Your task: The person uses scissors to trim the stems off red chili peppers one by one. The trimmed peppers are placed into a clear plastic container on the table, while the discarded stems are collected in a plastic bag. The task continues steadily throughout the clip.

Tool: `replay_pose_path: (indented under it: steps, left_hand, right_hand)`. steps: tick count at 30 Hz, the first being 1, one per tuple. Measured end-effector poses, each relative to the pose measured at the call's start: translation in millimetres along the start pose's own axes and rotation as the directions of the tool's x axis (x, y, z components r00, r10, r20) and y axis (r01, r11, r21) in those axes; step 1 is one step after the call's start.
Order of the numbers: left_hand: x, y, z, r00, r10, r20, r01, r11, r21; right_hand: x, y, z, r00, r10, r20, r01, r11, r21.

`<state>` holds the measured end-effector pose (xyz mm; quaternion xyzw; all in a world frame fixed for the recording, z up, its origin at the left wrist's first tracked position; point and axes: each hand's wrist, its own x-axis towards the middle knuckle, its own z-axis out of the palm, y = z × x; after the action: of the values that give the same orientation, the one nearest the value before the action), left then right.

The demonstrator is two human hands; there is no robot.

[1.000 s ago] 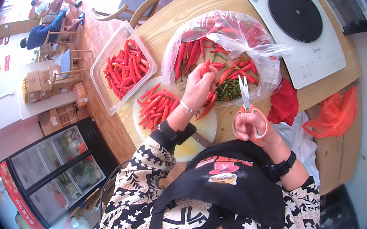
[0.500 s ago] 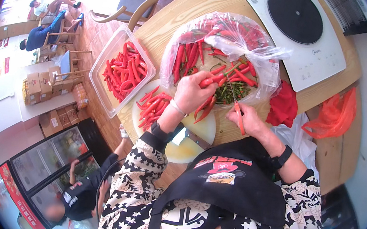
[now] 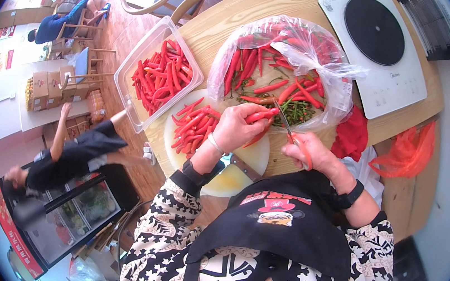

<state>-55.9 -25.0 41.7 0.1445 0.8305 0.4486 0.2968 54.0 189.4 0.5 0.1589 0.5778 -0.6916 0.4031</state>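
Observation:
My left hand [image 3: 234, 127] is closed around red chili peppers [image 3: 261, 116], their ends pointing at the scissor blades. In my right hand [image 3: 313, 152] are scissors [image 3: 289, 130] with orange-red handles, the blades just right of the held peppers. Beyond both hands lies an open clear plastic bag [image 3: 223, 72] of loose red chilies, with a heap of green stems [image 3: 296, 113] at its near side. Left of my left hand, a pile of red chilies [image 3: 191, 131] rests on a round white cutting board [image 3: 214, 185]. A knife with a brown handle [image 3: 246, 169] lies there too, partly covered by my arm.
A clear plastic tub [image 3: 121, 89] of red chilies stands at the table's left edge. A white induction cooker [image 3: 394, 91] occupies the far right. Red cloth [image 3: 351, 135] and an orange plastic bag [image 3: 414, 146] lie at right. At left, a person in black [image 3: 74, 153] is beside a display fridge [image 3: 17, 233].
The held chili's green stem, earlier between the blades, no longer shows. Both hands have drawn slightly nearer to me. The person in black has moved and raised an arm, and the fridge's interior shows more.

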Motion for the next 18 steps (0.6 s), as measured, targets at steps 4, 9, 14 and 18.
replay_pose_path:
  steps: [4, 9, 14, 18]
  left_hand:
    - [-3, -14, -25, 0.948, 0.199, -0.249, -0.152, 0.968, 0.198]
    - [8, -64, -137, 0.690, 0.333, -0.643, 0.162, 0.795, 0.585]
    - [31, -41, -99, 0.651, 0.615, -0.446, -0.007, 0.593, 0.805]
    - [58, -32, 3, 0.898, 0.408, -0.164, -0.219, 0.739, 0.637]
  right_hand:
    - [-10, -8, 4, 0.999, -0.046, 0.006, 0.041, 0.950, 0.309]
    - [-16, 6, -3, 0.998, -0.022, -0.055, 0.034, 0.972, 0.233]
    - [-10, 20, -3, 0.997, -0.033, -0.071, 0.049, 0.971, 0.233]
    - [-4, 21, 2, 0.996, -0.035, -0.084, 0.050, 0.983, 0.179]
